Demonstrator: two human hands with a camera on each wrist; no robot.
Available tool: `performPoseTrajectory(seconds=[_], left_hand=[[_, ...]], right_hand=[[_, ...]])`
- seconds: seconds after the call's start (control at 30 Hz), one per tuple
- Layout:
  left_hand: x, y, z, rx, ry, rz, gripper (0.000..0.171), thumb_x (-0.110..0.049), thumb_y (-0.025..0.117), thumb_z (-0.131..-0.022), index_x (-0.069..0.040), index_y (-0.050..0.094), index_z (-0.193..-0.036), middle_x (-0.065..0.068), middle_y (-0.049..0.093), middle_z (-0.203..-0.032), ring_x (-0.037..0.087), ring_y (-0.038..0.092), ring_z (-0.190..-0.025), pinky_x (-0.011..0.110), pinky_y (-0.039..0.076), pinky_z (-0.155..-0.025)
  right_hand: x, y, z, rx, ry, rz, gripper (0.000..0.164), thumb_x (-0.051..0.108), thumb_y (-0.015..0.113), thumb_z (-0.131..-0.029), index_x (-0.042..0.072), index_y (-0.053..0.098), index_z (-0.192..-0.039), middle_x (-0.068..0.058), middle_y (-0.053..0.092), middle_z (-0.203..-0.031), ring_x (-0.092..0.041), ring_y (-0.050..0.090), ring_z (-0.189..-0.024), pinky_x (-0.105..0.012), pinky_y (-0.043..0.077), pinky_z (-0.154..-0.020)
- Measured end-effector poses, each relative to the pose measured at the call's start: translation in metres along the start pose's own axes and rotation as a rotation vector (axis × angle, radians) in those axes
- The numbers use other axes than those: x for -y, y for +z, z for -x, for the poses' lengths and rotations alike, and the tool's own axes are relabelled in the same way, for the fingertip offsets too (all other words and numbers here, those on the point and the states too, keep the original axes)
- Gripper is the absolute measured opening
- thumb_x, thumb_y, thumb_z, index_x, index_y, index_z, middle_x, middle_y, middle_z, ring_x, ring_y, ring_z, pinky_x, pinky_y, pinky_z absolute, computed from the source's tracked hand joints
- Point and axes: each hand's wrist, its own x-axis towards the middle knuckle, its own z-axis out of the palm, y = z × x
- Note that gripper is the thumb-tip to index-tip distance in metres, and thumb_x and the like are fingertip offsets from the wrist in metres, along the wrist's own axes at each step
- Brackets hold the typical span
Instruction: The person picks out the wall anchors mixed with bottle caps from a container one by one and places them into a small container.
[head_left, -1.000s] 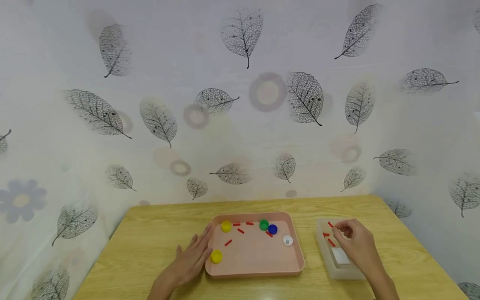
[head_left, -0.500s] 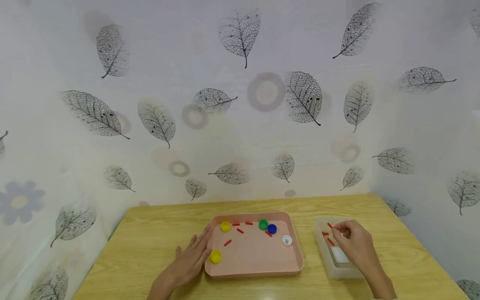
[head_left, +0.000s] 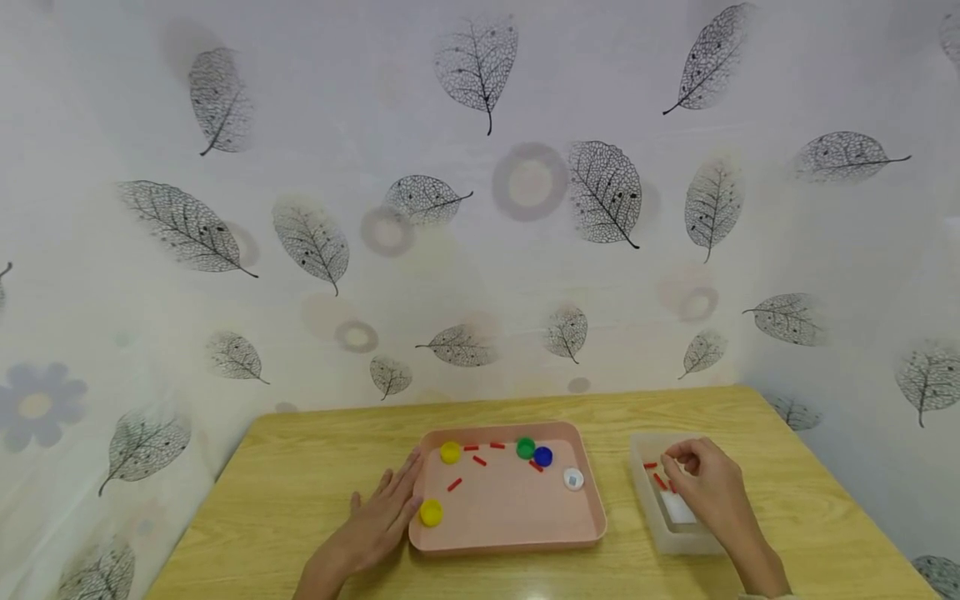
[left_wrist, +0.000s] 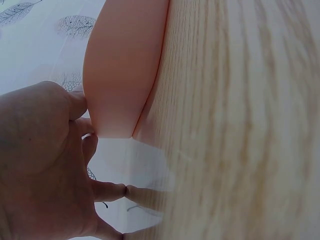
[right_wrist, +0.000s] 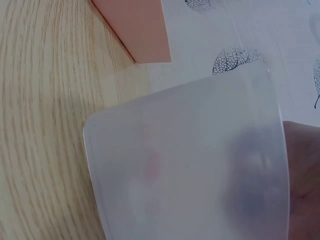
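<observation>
My left hand [head_left: 378, 518] lies spread against the pink tray [head_left: 517, 512]; my right hand [head_left: 708, 487] curls over the box [head_left: 678, 543] of red sticks [head_left: 660, 482], though I can't tell whether it pinches anything.

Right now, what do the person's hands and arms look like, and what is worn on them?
The left hand and right hand are bare, with no gloves or rings visible. The visible forearms are bare too; a pale sleeve edge shows by the right one.
</observation>
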Motion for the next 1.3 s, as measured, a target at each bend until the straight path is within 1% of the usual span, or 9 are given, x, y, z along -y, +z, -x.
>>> performPoseTrajectory(seconds=[0.27, 0.43, 0.5, 0.63, 0.8, 0.97, 1.1, 1.2, 1.3], left_hand=[[0.000, -0.001, -0.001, -0.007, -0.008, 0.001, 0.057, -0.052, 0.026, -0.101, -0.036, 0.008, -0.152, -0.016, 0.007, -0.157, 0.037, 0.018, -0.140, 0.078, 0.002, -0.095], [0.000, -0.002, -0.002, -0.008, 0.000, 0.014, 0.056, -0.052, 0.026, -0.101, -0.037, 0.007, -0.152, -0.017, 0.007, -0.156, 0.036, 0.018, -0.141, 0.078, 0.002, -0.095], [0.001, -0.002, -0.001, -0.012, 0.012, 0.017, 0.056, -0.051, 0.026, -0.101, -0.036, 0.007, -0.152, -0.017, 0.007, -0.157, 0.037, 0.018, -0.140, 0.079, 0.002, -0.094], [0.001, -0.003, -0.001, -0.021, 0.039, 0.013, 0.056, -0.048, 0.027, -0.102, -0.034, 0.007, -0.153, -0.015, 0.007, -0.157, 0.039, 0.019, -0.140, 0.080, 0.002, -0.092], [0.000, -0.004, -0.001, -0.021, 0.036, 0.025, 0.056, -0.048, 0.027, -0.102, -0.034, 0.008, -0.153, -0.014, 0.008, -0.157, 0.039, 0.019, -0.140, 0.080, 0.002, -0.093], [0.000, -0.003, -0.001, -0.018, 0.051, 0.001, 0.055, -0.047, 0.025, -0.103, -0.033, 0.006, -0.153, -0.013, 0.007, -0.157, 0.041, 0.019, -0.139, 0.080, 0.002, -0.092], [0.000, -0.002, -0.002, -0.017, 0.067, -0.007, 0.055, -0.045, 0.025, -0.103, -0.032, 0.006, -0.153, -0.012, 0.006, -0.158, 0.042, 0.019, -0.138, 0.081, 0.002, -0.091], [0.001, -0.001, -0.001, -0.014, 0.064, -0.004, 0.055, -0.045, 0.025, -0.103, -0.031, 0.006, -0.153, -0.012, 0.006, -0.158, 0.042, 0.019, -0.138, 0.081, 0.001, -0.091], [0.001, -0.001, 0.000, -0.011, 0.058, -0.002, 0.055, -0.045, 0.024, -0.103, -0.031, 0.006, -0.153, -0.012, 0.005, -0.158, 0.042, 0.019, -0.139, 0.080, 0.001, -0.091]], right_hand=[[0.002, 0.002, -0.003, -0.003, -0.003, 0.000, 0.004, 0.010, 0.066, -0.085, 0.011, 0.067, -0.081, 0.000, 0.061, -0.077, -0.010, 0.052, -0.068, -0.024, 0.045, -0.057], [0.005, 0.001, -0.003, 0.037, 0.031, -0.003, 0.005, 0.014, 0.064, -0.088, 0.011, 0.066, -0.085, -0.001, 0.061, -0.081, -0.012, 0.052, -0.071, -0.025, 0.045, -0.060], [0.008, 0.001, -0.002, 0.031, 0.035, -0.010, 0.005, 0.014, 0.064, -0.087, 0.011, 0.067, -0.085, 0.000, 0.062, -0.081, -0.012, 0.053, -0.072, -0.025, 0.045, -0.060], [0.016, 0.002, -0.002, -0.009, 0.003, -0.012, 0.004, 0.013, 0.066, -0.085, 0.013, 0.067, -0.081, 0.002, 0.061, -0.080, -0.009, 0.052, -0.070, -0.024, 0.045, -0.060], [0.028, 0.004, -0.001, -0.035, -0.063, -0.040, 0.006, 0.014, 0.072, -0.083, 0.015, 0.066, -0.082, 0.004, 0.060, -0.080, -0.007, 0.051, -0.068, -0.022, 0.045, -0.060], [0.042, 0.008, 0.001, -0.015, -0.105, -0.077, 0.009, 0.012, 0.074, -0.082, 0.014, 0.065, -0.085, 0.003, 0.059, -0.082, -0.009, 0.052, -0.068, -0.023, 0.047, -0.059], [0.052, 0.015, 0.001, 0.006, -0.111, -0.097, 0.011, 0.010, 0.075, -0.081, 0.014, 0.065, -0.085, 0.004, 0.057, -0.080, -0.009, 0.051, -0.067, -0.023, 0.045, -0.058], [0.061, 0.022, 0.000, 0.022, -0.110, -0.120, 0.012, 0.009, 0.075, -0.080, 0.014, 0.065, -0.084, 0.006, 0.057, -0.079, -0.010, 0.050, -0.068, -0.023, 0.045, -0.059], [0.071, 0.030, -0.002, 0.035, -0.131, -0.139, 0.013, 0.007, 0.075, -0.079, 0.014, 0.065, -0.083, 0.006, 0.057, -0.078, -0.013, 0.051, -0.070, -0.024, 0.046, -0.061]])
